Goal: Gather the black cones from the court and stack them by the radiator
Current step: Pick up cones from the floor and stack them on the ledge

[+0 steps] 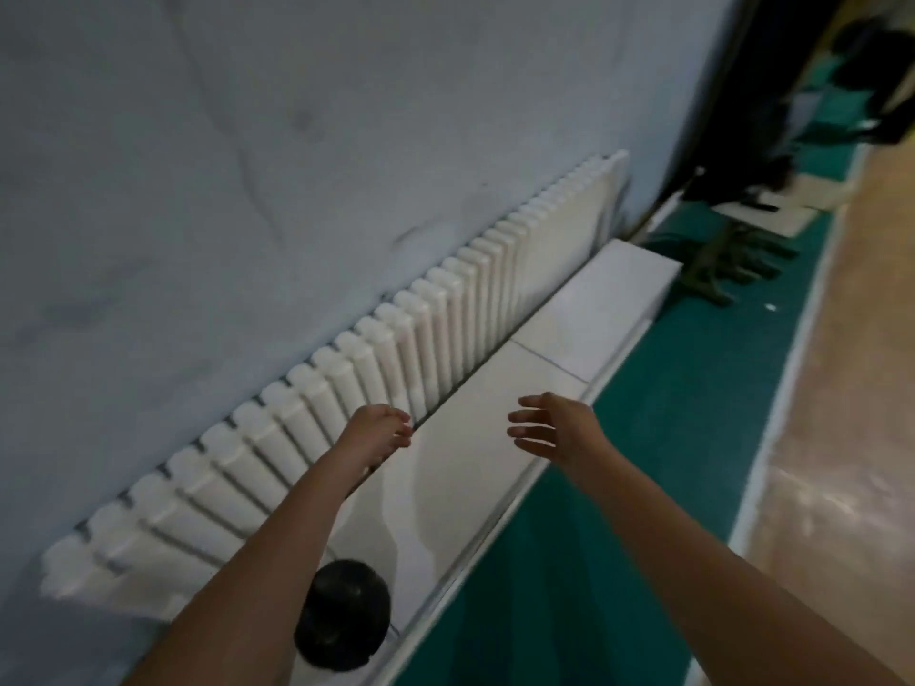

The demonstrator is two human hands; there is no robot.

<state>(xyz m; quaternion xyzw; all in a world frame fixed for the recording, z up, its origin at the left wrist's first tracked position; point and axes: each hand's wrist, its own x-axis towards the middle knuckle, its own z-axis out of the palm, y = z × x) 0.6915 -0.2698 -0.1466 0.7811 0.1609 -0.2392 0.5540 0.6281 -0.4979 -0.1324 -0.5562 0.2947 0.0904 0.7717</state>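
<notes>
Plainly, the black cone [341,616] sits on the near side of both hands.
Left hand [379,430], nearer it, is loosely curled and empty; right hand [549,428] has its fingers spread.

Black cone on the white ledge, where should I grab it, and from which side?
Probably take the black cone round its sides just below the rounded top, coming down from above on the side of the green floor. It stands upright on the white ledge, and the radiator crowds its wall side.

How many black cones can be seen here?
1: a black cone stands on the white ledge beside the radiator, near the picture's bottom edge. Others may be nested beneath it, hidden.
</notes>
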